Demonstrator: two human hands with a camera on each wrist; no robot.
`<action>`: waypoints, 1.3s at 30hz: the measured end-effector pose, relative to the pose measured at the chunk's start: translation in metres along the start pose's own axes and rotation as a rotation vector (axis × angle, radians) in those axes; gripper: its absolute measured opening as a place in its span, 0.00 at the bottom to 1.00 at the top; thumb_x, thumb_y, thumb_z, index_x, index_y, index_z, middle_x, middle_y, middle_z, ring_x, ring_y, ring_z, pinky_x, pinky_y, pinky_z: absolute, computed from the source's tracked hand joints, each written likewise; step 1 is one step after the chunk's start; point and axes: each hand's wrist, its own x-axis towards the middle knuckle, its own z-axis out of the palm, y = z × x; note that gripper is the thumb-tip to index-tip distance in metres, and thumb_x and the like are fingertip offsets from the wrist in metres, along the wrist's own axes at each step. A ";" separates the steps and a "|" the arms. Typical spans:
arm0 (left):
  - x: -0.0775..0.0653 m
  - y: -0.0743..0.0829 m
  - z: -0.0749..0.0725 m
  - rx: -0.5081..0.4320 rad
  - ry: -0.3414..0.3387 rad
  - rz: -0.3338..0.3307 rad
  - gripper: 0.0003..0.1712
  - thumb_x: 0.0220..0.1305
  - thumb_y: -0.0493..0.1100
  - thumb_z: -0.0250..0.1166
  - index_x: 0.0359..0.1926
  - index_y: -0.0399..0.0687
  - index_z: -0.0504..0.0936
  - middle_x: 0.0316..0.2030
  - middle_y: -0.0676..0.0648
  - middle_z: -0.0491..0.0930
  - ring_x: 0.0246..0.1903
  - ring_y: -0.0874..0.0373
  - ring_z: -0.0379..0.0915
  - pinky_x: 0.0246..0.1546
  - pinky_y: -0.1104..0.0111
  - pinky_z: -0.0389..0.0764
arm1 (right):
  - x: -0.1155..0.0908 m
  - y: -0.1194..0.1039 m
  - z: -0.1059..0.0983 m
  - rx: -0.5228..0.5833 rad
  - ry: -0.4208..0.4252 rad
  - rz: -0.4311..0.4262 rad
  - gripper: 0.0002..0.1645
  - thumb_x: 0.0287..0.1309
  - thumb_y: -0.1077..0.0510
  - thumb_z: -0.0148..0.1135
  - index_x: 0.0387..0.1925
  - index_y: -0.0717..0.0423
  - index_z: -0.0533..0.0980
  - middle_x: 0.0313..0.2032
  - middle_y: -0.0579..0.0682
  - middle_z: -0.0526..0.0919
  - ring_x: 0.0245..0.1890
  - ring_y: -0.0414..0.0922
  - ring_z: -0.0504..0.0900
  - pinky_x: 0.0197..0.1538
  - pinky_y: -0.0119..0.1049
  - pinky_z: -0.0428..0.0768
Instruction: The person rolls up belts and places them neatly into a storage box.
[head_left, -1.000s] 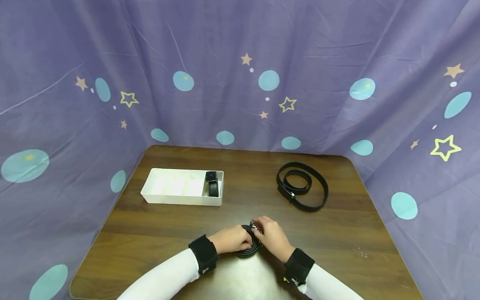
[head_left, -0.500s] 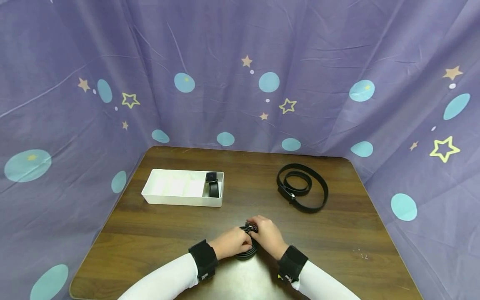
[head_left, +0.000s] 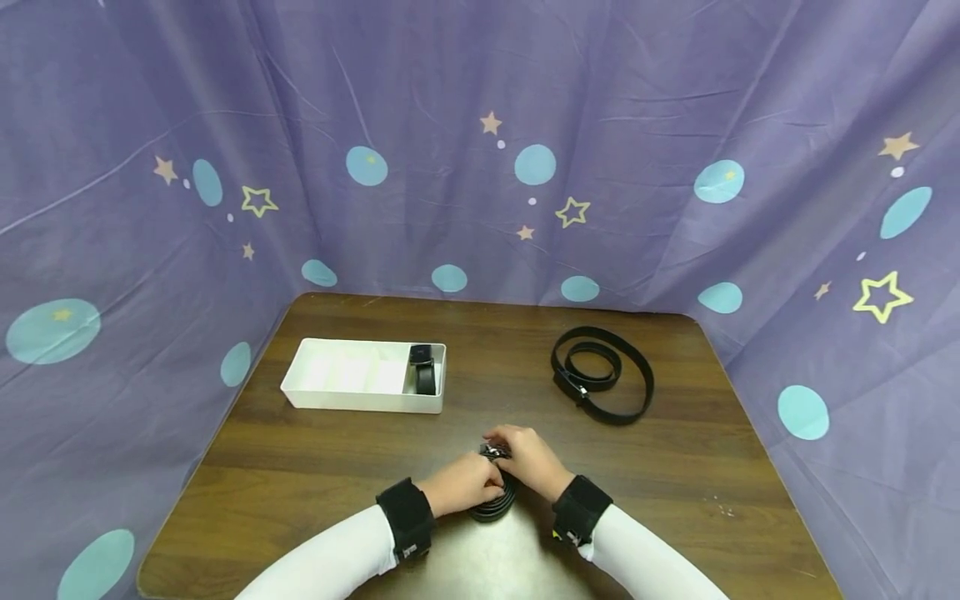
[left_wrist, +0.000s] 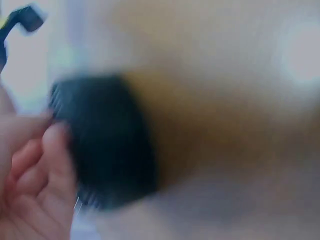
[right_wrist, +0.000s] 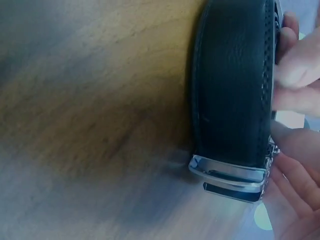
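Sleeves [head_left: 322,557]: white, reaching in from the near edge, one on each side.
Wristbands [head_left: 407,518]: black, one at each wrist; both carry small pale marks, too small to read, and a yellow spot shows by the right one.
Left hand [head_left: 461,486]: fingers curled, gripping the near-left part of the coil; its own wrist view is blurred, but shows fingertips against the coil's edge.
Right hand [head_left: 530,461]: thumb and fingers pinching the coil's far side by the metalwork.
Coiled belt [head_left: 489,508]: black, between the hands at the near middle of the worktop, wound in close rings and set on its edge; its longer axis, as far as the hands let it show, runs from the person toward the curtain.
Buckle [right_wrist: 229,176]: silvery metal, at the coil's far end; the right wrist view shows the stitched strap leading straight into it.
Worktop [head_left: 337,458]: brown wood grain, with a few pale specks at the right.
White box [head_left: 360,402]: farther back on the left, long axis left to right, a divider setting off its right compartment.
Rolled belt [head_left: 425,379]: black, in that compartment, its squarish dark plate pointing to the far side.
Loose belt [head_left: 567,383]: black, back right, a small loop inside a larger one, metal glinting at the near left.
Curtain [head_left: 442,100]: purple, behind everything, printed with stars and blue ovals.
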 end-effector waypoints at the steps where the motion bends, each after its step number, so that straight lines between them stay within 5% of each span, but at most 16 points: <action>1: 0.002 -0.005 -0.007 -0.007 -0.012 -0.014 0.05 0.56 0.41 0.67 0.26 0.52 0.86 0.22 0.61 0.80 0.22 0.74 0.67 0.25 0.82 0.68 | 0.000 0.000 0.000 -0.003 -0.007 -0.007 0.21 0.43 0.69 0.72 0.43 0.59 0.79 0.38 0.51 0.86 0.37 0.43 0.85 0.40 0.35 0.81; 7: 0.019 -0.033 -0.041 -0.001 0.106 -0.191 0.03 0.54 0.38 0.67 0.25 0.47 0.84 0.21 0.55 0.80 0.21 0.67 0.69 0.24 0.74 0.71 | 0.001 0.003 -0.003 0.079 -0.031 0.042 0.26 0.44 0.68 0.73 0.45 0.61 0.71 0.37 0.53 0.85 0.39 0.47 0.85 0.43 0.40 0.82; 13: 0.032 -0.043 -0.024 -0.012 -0.007 -0.117 0.06 0.55 0.43 0.70 0.34 0.48 0.87 0.29 0.55 0.85 0.27 0.67 0.74 0.30 0.74 0.73 | -0.003 0.004 0.002 0.055 0.040 0.055 0.31 0.40 0.66 0.77 0.42 0.61 0.66 0.39 0.50 0.71 0.39 0.44 0.79 0.41 0.35 0.80; 19: 0.035 -0.045 -0.015 0.027 0.031 -0.086 0.03 0.51 0.46 0.72 0.25 0.53 0.86 0.24 0.60 0.82 0.24 0.68 0.71 0.28 0.75 0.71 | -0.010 -0.004 0.010 -0.167 0.178 -0.107 0.24 0.39 0.60 0.78 0.35 0.56 0.71 0.36 0.47 0.69 0.35 0.41 0.72 0.42 0.36 0.77; 23: 0.037 -0.046 -0.017 0.029 0.031 -0.083 0.04 0.51 0.44 0.71 0.23 0.54 0.85 0.22 0.60 0.81 0.23 0.69 0.71 0.26 0.76 0.71 | -0.019 -0.022 0.013 -0.152 0.073 -0.137 0.13 0.48 0.55 0.73 0.31 0.52 0.75 0.30 0.41 0.76 0.31 0.36 0.72 0.38 0.32 0.76; 27: 0.039 -0.045 -0.022 0.011 0.002 -0.086 0.08 0.50 0.47 0.73 0.21 0.54 0.84 0.20 0.60 0.80 0.22 0.69 0.69 0.25 0.76 0.70 | -0.023 -0.035 0.016 -0.079 -0.088 -0.058 0.08 0.54 0.54 0.68 0.30 0.53 0.77 0.26 0.40 0.80 0.28 0.30 0.73 0.33 0.26 0.74; 33: 0.043 -0.044 -0.025 0.005 -0.115 -0.068 0.08 0.56 0.52 0.70 0.30 0.54 0.87 0.24 0.61 0.81 0.24 0.70 0.69 0.29 0.76 0.71 | -0.021 -0.037 0.017 -0.053 -0.188 0.065 0.05 0.55 0.58 0.67 0.28 0.52 0.77 0.23 0.40 0.79 0.24 0.29 0.72 0.30 0.26 0.73; 39: 0.051 -0.033 -0.028 0.144 -0.194 -0.052 0.06 0.56 0.52 0.67 0.33 0.60 0.87 0.21 0.62 0.75 0.22 0.67 0.66 0.23 0.73 0.69 | -0.018 -0.047 0.021 -0.326 -0.151 0.007 0.12 0.43 0.56 0.67 0.15 0.46 0.71 0.14 0.34 0.64 0.16 0.31 0.60 0.18 0.26 0.60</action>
